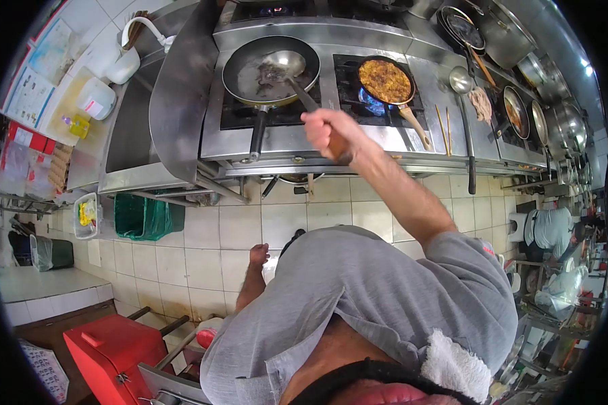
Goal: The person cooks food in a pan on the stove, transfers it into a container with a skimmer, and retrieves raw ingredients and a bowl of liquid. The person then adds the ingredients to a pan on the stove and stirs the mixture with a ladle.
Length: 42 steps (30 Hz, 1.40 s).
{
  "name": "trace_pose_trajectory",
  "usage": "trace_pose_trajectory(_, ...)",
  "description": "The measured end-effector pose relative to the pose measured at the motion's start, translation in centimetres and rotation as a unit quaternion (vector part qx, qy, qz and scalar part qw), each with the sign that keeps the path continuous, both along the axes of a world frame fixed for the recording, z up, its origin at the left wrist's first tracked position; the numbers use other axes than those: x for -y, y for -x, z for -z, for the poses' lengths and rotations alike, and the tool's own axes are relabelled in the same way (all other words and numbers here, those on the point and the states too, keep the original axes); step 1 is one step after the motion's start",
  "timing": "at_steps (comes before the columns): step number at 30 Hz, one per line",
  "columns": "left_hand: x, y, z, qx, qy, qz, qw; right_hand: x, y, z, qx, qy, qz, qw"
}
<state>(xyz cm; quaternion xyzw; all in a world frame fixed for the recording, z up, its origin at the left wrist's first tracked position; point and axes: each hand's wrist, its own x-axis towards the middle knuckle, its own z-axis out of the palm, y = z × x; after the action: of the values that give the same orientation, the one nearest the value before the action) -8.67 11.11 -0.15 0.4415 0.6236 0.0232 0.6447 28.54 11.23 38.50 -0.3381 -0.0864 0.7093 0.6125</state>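
Right of wok [247, 57] — frying pan [413, 121], chopsticks [442, 128], long-handled ladle [461, 81]; left — metal partition [182, 88].

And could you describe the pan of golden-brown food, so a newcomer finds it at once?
On the steel stove, find the large dark pan holding a ladle. The smaller pan is to its right, over a blue flame. Golden-brown food and a tan handle set it apart: the large one has greyish liquid and a black handle.

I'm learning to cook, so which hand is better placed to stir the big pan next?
Probably the right hand: it grips the ladle, whose bowl is at the big pan. The left hand hangs low beside the body, away from the stove.
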Motion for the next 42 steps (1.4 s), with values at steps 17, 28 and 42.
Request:
trace_pose_trajectory(17,0.2,0.6,0.7,0.011,0.020,-0.004,1.000,1.1,1.3,-1.9,-0.080,0.007,0.015,0.997)
trace_pose_trajectory(28,0.1,0.5,0.9,0.009,-0.006,0.040,0.999,-0.1,-1.0,0.0,-0.165,-0.024,-0.023,0.986)
trace_pose_trajectory(42,-0.3,0.4,1.3,-0.001,0.029,0.044,0.999,0.7,-1.2,-0.7,-0.080,0.026,0.015,0.996)
